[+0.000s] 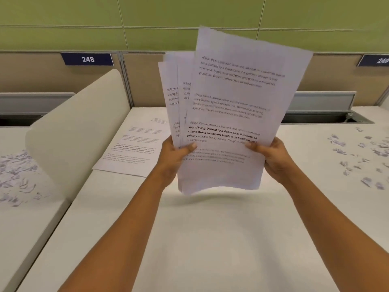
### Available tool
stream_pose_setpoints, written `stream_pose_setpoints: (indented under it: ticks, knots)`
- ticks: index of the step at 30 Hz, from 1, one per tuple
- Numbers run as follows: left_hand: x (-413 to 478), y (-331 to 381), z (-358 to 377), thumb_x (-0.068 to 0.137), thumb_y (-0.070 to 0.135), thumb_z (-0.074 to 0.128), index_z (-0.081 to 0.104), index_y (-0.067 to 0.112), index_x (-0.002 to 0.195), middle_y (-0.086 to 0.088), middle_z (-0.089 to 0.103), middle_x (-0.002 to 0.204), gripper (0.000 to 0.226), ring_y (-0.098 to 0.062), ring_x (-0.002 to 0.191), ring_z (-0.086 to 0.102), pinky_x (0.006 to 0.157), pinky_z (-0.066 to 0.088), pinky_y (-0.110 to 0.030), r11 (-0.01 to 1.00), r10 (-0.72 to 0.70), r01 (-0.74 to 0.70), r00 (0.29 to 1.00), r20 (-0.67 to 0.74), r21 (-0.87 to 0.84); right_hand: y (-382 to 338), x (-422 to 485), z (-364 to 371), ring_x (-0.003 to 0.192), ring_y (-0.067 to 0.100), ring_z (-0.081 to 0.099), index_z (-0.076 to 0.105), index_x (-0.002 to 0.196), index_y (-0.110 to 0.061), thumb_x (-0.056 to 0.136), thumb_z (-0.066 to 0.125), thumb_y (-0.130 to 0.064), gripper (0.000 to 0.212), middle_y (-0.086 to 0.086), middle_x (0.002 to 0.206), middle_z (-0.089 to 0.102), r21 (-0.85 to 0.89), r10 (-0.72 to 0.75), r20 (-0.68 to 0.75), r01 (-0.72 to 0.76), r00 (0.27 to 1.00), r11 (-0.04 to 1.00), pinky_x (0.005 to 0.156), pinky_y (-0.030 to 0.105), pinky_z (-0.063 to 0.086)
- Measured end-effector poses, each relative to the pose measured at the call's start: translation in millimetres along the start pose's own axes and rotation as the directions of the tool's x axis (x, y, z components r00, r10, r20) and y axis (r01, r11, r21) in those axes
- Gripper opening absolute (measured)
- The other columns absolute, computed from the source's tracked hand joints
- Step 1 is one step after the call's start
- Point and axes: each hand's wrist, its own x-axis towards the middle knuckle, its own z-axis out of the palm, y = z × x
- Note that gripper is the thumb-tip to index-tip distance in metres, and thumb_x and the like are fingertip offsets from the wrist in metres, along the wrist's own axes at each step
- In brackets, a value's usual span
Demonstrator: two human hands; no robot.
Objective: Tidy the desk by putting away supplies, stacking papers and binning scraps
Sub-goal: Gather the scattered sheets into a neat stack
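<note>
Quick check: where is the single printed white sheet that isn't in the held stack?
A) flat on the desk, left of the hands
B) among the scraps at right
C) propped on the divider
A: the single printed white sheet lies flat on the white desk, left of the left hand holding the stack of printed white papers.

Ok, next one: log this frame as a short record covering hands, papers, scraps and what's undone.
left hand: grips the sheaf at its lower left edge, thumb on front
right hand: grips its lower right edge
sheaf: held upright above the desk, fanned, edges not squared
loose sheet: flat on the desk, left of the sheaf
right scraps: scattered on the desk's far right
left scraps: scattered beyond the divider
undone: loose sheet not stacked, scraps not binned
</note>
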Motion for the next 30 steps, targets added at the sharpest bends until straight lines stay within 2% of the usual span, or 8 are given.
stream_pose_setpoints:
  ticks: [5, 7, 10, 15, 18, 22, 27, 30]
  knots:
    - [7, 0, 5, 0.066, 0.011, 0.074, 0.066, 0.019, 0.102, 0.000, 0.072, 0.101, 0.039, -0.024, 0.097, 0.067, 0.080, 0.057, -0.040, 0.999, -0.012, 0.007, 0.989, 0.146, 0.036, -4, -6, -7, 0.092, 0.022, 0.069, 0.070, 0.095, -0.015, 0.029, 0.093, -0.037, 0.073, 0.004, 0.099, 0.073, -0.119, 0.015, 0.068, -0.007, 0.998, 0.993, 0.073, 0.030, 0.056]
    - [8, -1, 8, 0.064, 0.008, 0.078, 0.068, 0.018, 0.098, 0.000, 0.073, 0.095, 0.036, -0.025, 0.093, 0.069, 0.081, 0.056, -0.045, 0.998, -0.036, 0.029, 0.986, 0.164, 0.047, -2, -6, -6, 0.092, 0.024, 0.069, 0.070, 0.095, -0.014, 0.028, 0.094, -0.038, 0.075, 0.006, 0.099, 0.073, -0.147, 0.034, 0.068, -0.024, 0.997, 0.989, 0.073, 0.033, 0.056]
    - [11, 2, 13, 0.070, 0.004, 0.071, 0.068, 0.018, 0.089, 0.004, 0.074, 0.085, 0.024, -0.021, 0.085, 0.070, 0.082, 0.055, -0.047, 0.999, -0.031, 0.027, 0.993, 0.110, 0.036, -1, -2, -1, 0.092, 0.024, 0.069, 0.071, 0.092, -0.013, 0.028, 0.094, -0.037, 0.072, 0.006, 0.098, 0.073, -0.140, 0.009, 0.038, -0.004, 0.999, 0.990, 0.076, 0.036, 0.057]
    - [19, 11, 16, 0.075, -0.003, 0.067, 0.068, 0.019, 0.086, 0.007, 0.074, 0.081, 0.024, -0.015, 0.079, 0.070, 0.076, 0.058, -0.037, 0.998, 0.048, -0.053, 0.994, 0.094, 0.043, -4, 3, 2, 0.087, 0.020, 0.069, 0.074, 0.086, -0.015, 0.034, 0.092, -0.035, 0.059, 0.003, 0.094, 0.074, -0.096, -0.089, 0.000, 0.089, 0.996, 0.991, 0.074, 0.032, 0.057]
    - [17, -3, 14, 0.074, -0.001, 0.070, 0.069, 0.017, 0.089, 0.006, 0.074, 0.083, 0.023, -0.016, 0.082, 0.070, 0.076, 0.058, -0.036, 0.997, 0.019, -0.024, 0.998, 0.057, 0.077, 11, -2, -1, 0.084, 0.016, 0.069, 0.074, 0.084, -0.016, 0.038, 0.091, -0.016, 0.049, -0.001, 0.089, 0.074, -0.118, -0.058, -0.028, 0.055, 0.998, 0.991, 0.072, 0.028, 0.055]
    - [6, -35, 9, 0.074, 0.003, 0.072, 0.069, 0.019, 0.091, 0.007, 0.073, 0.086, 0.024, -0.020, 0.087, 0.068, 0.081, 0.053, -0.039, 0.989, -0.087, 0.087, 0.996, -0.004, 0.116, 42, -14, -1, 0.087, 0.019, 0.069, 0.071, 0.091, -0.015, 0.064, 0.078, 0.001, 0.032, -0.001, 0.090, 0.074, -0.169, 0.023, -0.081, -0.037, 0.996, 0.985, 0.082, 0.037, 0.051]
    - [15, -36, 9, 0.075, 0.006, 0.071, 0.068, 0.019, 0.092, 0.002, 0.072, 0.090, 0.021, -0.023, 0.088, 0.067, 0.080, 0.055, -0.038, 0.990, -0.094, 0.098, 0.995, -0.046, 0.099, 39, -4, 0, 0.088, 0.022, 0.068, 0.071, 0.091, -0.018, 0.060, 0.079, -0.009, 0.033, 0.000, 0.092, 0.074, -0.186, 0.002, -0.100, -0.021, 0.995, 0.982, 0.078, 0.035, 0.056]
    - [19, -41, 8, 0.079, 0.008, 0.069, 0.066, 0.018, 0.097, 0.001, 0.069, 0.094, 0.021, -0.019, 0.087, 0.066, 0.072, 0.056, -0.028, 0.988, -0.096, 0.100, 0.995, -0.039, 0.116, 47, -3, 0, 0.096, 0.024, 0.067, 0.070, 0.097, -0.016, 0.065, 0.080, -0.006, 0.035, 0.004, 0.101, 0.072, -0.178, 0.026, -0.090, -0.042, 0.996, 0.983, 0.085, 0.039, 0.053]
